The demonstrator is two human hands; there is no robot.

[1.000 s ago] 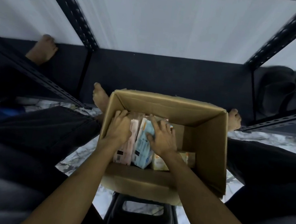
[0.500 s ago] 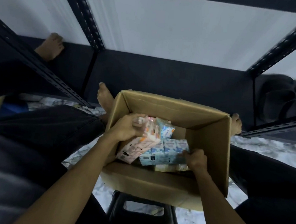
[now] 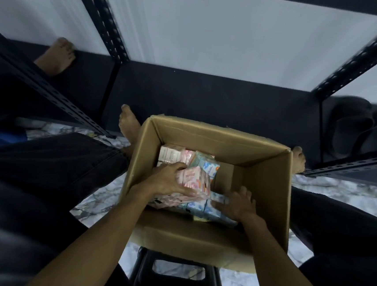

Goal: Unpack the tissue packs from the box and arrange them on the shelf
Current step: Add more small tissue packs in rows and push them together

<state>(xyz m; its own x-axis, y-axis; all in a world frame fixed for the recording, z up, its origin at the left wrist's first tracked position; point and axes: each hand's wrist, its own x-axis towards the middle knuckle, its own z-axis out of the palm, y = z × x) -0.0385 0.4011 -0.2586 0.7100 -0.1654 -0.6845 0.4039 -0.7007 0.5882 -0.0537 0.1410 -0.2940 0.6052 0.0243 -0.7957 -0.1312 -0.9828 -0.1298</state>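
Both hands were in the box (image 3: 269, 173) as I watched: left hand (image 3: 167, 182) gripped pink tissue packs (image 3: 194, 181), right hand (image 3: 238, 204) lay flat on blue packs (image 3: 200, 205).

Left hand (image 3: 167, 182) covered top of pink tissue pack (image 3: 194, 180). Right hand (image 3: 238, 204) hid part of blue packs (image 3: 197, 205). Pack print too blurred to read. Box (image 3: 269, 183) near wall masked lower packs. Stool (image 3: 178, 278) cut off by bottom edge.

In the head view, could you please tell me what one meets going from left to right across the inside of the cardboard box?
Left hand gripping the pink tissue pack → blue tissue pack low in the box → right hand touching it → bare right wall of the cardboard box.
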